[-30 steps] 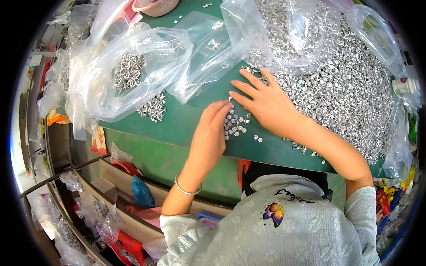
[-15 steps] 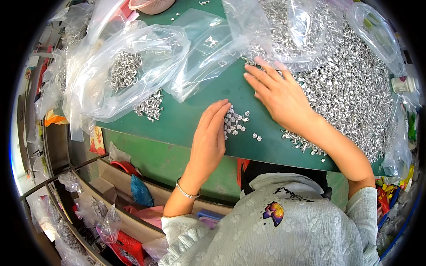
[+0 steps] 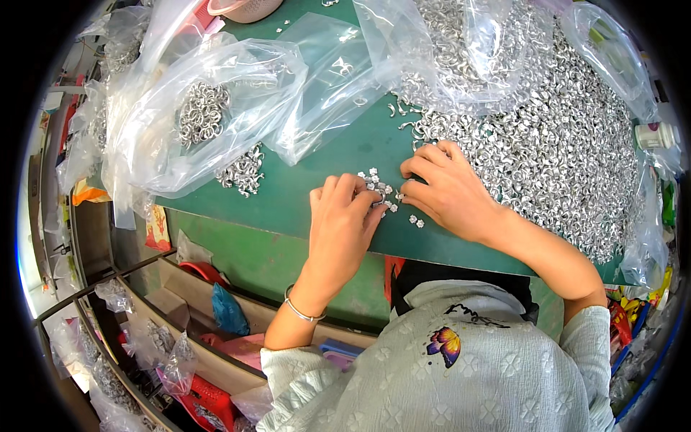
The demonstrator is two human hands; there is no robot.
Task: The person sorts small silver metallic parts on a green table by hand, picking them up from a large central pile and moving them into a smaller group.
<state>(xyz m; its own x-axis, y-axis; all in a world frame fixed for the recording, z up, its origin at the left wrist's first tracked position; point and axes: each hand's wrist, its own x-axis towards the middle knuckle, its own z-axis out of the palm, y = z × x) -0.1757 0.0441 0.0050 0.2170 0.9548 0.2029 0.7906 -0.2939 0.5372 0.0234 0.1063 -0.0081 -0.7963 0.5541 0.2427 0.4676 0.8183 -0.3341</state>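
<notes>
Near the table's front edge, my left hand point(image 3: 340, 227) is closed, thumb and fingertips pinching a small silver metal ring point(image 3: 381, 197). Around those fingertips lie several small flower-shaped silver pieces point(image 3: 373, 175). To its right, my right hand point(image 3: 453, 193) is curled with the fingers bent inward, its tips close to the same pieces; whatever they pinch is too small to make out. A pair of loose flower pieces point(image 3: 416, 222) lies between the hands, nearer the edge. Beyond my right hand spreads a big heap of silver ring-like pieces point(image 3: 568, 144).
A clear plastic bag point(image 3: 248, 79) with silver rings inside lies at the left on the green table point(image 3: 309, 194). Beside it is a small pile of silver pieces point(image 3: 243, 171). Another clear bag point(image 3: 475, 65) covers part of the heap. A white bottle point(image 3: 656, 136) stands far right.
My right hand has drawn back from the heap's edge toward the flower pieces, its fingers curling. My left hand has gone from lying flat beside the pieces to pinching a ring.
</notes>
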